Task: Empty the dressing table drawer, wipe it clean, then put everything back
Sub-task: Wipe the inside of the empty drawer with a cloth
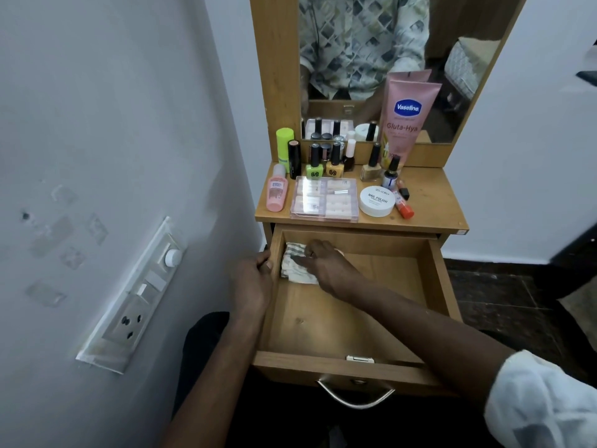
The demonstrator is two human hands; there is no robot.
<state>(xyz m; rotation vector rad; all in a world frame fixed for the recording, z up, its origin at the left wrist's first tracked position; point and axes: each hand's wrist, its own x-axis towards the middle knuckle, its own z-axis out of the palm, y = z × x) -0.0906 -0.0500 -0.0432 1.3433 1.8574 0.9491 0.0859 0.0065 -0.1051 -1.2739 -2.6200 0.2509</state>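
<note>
The wooden drawer [339, 321] is pulled out and holds only a crumpled white-and-grey cloth [295, 265] in its far left corner. My right hand [326, 265] presses flat on that cloth with straight fingers. My left hand [253, 279] grips the drawer's left wall, fingers curled over its top edge. On the dressing table top [433, 202] stand the cosmetics: a clear nail-tip box [324, 202], a white nail polish remover tub [377, 201], a pink bottle [277, 192], several nail polish bottles [324, 163] and a pink Vaseline tube [408, 121].
A mirror [365, 59] rises behind the table top. A switchboard with sockets [135, 302] is on the wall at the left. The drawer's metal handle [355, 394] faces me. Dark tiled floor [500, 295] lies to the right.
</note>
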